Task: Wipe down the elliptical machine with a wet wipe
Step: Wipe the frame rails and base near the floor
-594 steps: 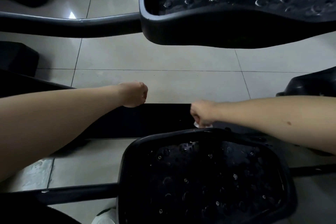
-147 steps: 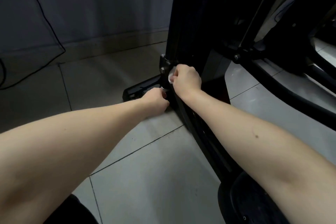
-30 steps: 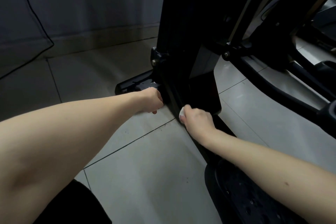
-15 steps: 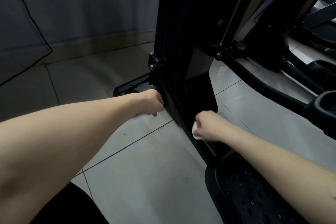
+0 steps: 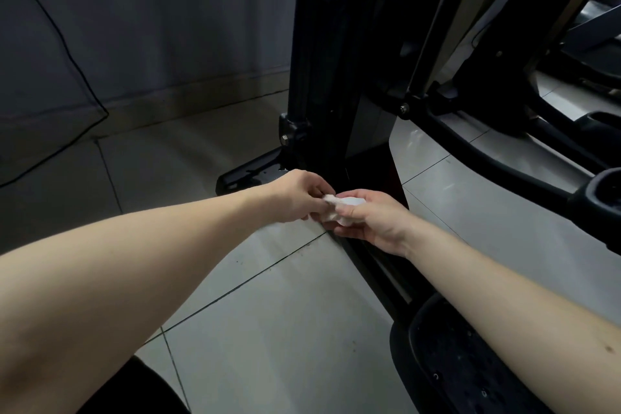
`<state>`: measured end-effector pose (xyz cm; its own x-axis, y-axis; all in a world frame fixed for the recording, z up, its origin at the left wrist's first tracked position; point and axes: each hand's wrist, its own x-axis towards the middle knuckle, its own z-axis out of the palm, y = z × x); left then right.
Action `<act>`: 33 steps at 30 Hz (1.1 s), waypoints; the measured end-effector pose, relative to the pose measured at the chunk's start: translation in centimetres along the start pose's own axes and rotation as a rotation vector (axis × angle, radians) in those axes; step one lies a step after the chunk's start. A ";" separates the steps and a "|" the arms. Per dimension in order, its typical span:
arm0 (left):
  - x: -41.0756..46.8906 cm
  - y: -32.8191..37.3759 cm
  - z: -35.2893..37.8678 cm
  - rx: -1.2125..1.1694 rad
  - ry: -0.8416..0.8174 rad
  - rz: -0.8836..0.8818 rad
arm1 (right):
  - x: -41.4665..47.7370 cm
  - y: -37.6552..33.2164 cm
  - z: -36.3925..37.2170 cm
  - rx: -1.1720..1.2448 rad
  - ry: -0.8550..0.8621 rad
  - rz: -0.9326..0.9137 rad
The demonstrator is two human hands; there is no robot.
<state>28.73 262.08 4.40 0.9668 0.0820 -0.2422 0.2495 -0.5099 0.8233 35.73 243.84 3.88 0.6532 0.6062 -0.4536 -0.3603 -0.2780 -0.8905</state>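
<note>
Hands meet low in front of a dark elliptical machine (image 5: 322,77), seen from the head of the person cleaning it. The right hand (image 5: 373,222) has its fingers and thumb curled round a crumpled white wet wipe (image 5: 341,212). The left hand (image 5: 299,195) reaches in from the other side and pinches the near edge of the same wipe with its fingertips. The wipe is held between the two hands, just in front of the foot of the machine's black upright post (image 5: 316,44) and above the grey tiled floor (image 5: 268,329). It does not appear to touch the machine.

This looks like a pause in the wiping to refold or turn the wipe, or to pass it across. The next move probably calls for a fresh face of the wipe to be opened out. One hand then takes a firm hold and presses it back against the post or the low frame rail (image 5: 376,272).

Half a second earlier the right hand alone held the wipe down against that rail, near the studded foot pedal (image 5: 453,363). The left hand then rested at the base of the post. Since then the left hand has left the post, the right hand has lifted off the rail, and the two have come together.
</note>
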 end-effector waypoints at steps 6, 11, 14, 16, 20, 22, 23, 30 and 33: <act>0.0 -0.6 -0.3 -0.008 0.037 -0.132 | 0.9 0.8 -0.6 -0.130 0.057 -0.056; 0.0 0.0 -0.4 -0.098 0.085 -0.166 | 1.0 0.1 -0.5 -0.490 0.262 -0.217; 0.2 0.1 -0.3 -0.152 0.156 -0.151 | 1.2 -0.7 0.2 -0.528 0.426 -0.283; 0.3 0.1 -0.4 -0.160 0.177 -0.132 | 1.5 -0.8 0.8 -0.420 0.447 -0.266; 0.4 0.0 -0.7 -0.146 0.209 -0.073 | 1.9 -0.9 2.2 -0.075 0.249 -0.209; 0.5 -0.3 -0.9 -0.165 0.210 -0.058 | 1.8 -1.0 2.7 -0.021 0.184 -0.208; 0.5 -0.5 -1.0 -0.174 0.206 -0.056 | 1.8 -1.0 2.9 -0.006 0.183 -0.220; 0.0 -1.4 -1.3 -0.028 0.220 -0.086 | 2.9 -0.7 1.8 -0.198 0.365 -0.267; -0.1 -2.2 -1.4 0.070 0.215 -0.163 | 3.6 -1.0 0.8 -0.460 0.450 -0.376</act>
<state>28.21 264.41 3.38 0.9057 0.3437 -0.2482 0.4056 -0.5323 0.7430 37.91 246.88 3.22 0.9227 0.3855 0.0014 0.1919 -0.4561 -0.8690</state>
